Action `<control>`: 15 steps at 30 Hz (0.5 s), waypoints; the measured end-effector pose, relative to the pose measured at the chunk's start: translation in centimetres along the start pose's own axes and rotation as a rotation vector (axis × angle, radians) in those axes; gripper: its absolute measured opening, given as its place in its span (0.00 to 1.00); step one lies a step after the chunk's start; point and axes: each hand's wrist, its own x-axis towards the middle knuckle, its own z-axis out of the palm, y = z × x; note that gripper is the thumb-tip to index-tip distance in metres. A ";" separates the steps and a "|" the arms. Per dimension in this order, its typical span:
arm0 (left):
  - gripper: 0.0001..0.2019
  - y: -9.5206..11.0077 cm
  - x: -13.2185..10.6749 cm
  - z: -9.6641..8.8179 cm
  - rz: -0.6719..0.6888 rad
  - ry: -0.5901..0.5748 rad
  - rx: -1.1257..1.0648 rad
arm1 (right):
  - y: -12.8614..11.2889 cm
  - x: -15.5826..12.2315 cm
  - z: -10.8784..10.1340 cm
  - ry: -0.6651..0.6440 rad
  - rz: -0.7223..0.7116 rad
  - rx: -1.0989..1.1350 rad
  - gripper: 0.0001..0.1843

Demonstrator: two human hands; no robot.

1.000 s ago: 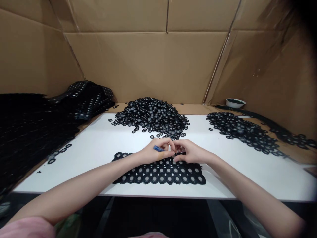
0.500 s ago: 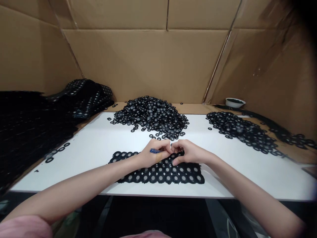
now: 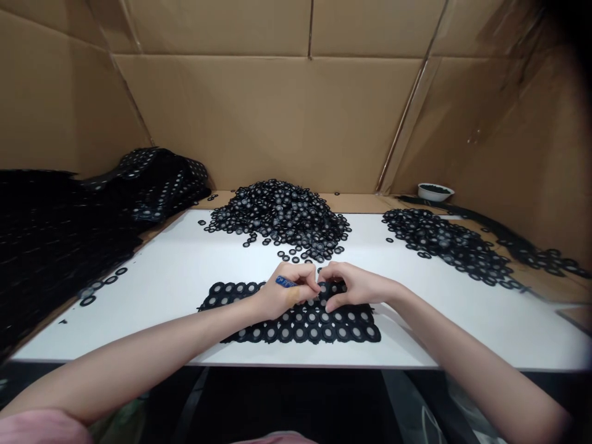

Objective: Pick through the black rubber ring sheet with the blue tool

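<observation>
A black sheet of joined rings with grey mesh centres (image 3: pixel 296 324) lies flat on the white table (image 3: pixel 185 271), near its front edge. Both my hands rest on the sheet's far edge, fingertips almost touching. My left hand (image 3: pixel 284 291) is closed around a small blue tool (image 3: pixel 283 282). My right hand (image 3: pixel 350 285) has its fingers curled and pinched on a ring at the sheet's edge (image 3: pixel 333 288).
A big heap of loose black rings (image 3: pixel 280 213) sits at the table's back centre, another spread (image 3: pixel 446 243) at the right. Stacked black ring sheets (image 3: pixel 69 228) fill the left side. A small white bowl (image 3: pixel 435 192) stands back right. Cardboard walls (image 3: pixel 277 117) enclose the table.
Both hands shifted slightly left and closer together on the sheet's far edge. The sheet itself slid a little to the left.
</observation>
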 end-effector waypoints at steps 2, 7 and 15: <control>0.05 -0.1 0.0 0.1 0.004 -0.001 0.020 | 0.0 -0.1 0.1 0.001 -0.009 -0.006 0.16; 0.04 -0.2 0.1 0.2 0.012 -0.012 0.058 | -0.1 -0.1 0.2 0.010 -0.009 -0.012 0.15; 0.05 0.3 0.3 0.3 0.046 -0.019 0.100 | -0.6 0.0 0.1 -0.012 -0.022 0.003 0.13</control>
